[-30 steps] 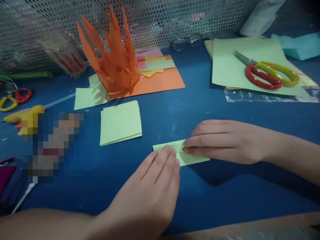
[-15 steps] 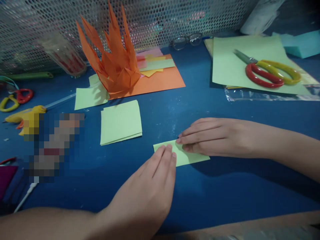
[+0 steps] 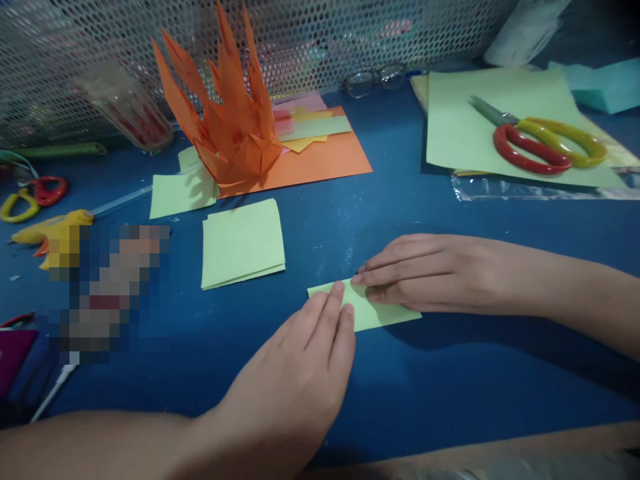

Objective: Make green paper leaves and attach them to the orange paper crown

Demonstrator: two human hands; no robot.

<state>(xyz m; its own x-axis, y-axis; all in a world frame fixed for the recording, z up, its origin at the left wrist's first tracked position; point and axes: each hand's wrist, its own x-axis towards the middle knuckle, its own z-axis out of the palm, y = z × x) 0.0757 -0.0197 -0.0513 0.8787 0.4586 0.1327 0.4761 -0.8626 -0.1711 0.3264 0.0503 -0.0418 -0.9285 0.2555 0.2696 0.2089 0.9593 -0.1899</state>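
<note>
A folded strip of light green paper point(image 3: 385, 317) lies flat on the blue table top point(image 3: 430, 393). My left hand point(image 3: 305, 367) rests its outstretched fingertips on the strip's left half. From the right, my right hand point(image 3: 430, 270) lays its long, straight fingers along the far edge, covering much of the right half. Neither hand grips the paper; both press on it from above. Left of the strip sits a small stack of light green paper squares point(image 3: 243, 243), apart from both hands.
An orange folded-paper piece point(image 3: 235, 147) stands on orange paper point(image 3: 345, 157) at the back. Scissors point(image 3: 535, 143) lie on green sheets point(image 3: 450, 133) at right. At left are a yellow glue gun point(image 3: 60, 230), other scissors point(image 3: 47, 192) and a pixelated object point(image 3: 113, 293). Eyeglasses point(image 3: 360, 85) rest by the mesh point(image 3: 320, 40).
My left hand's fingers have spread a little and its index fingertip has slid slightly towards the strip's far edge. My right hand stays nearly still on the paper.
</note>
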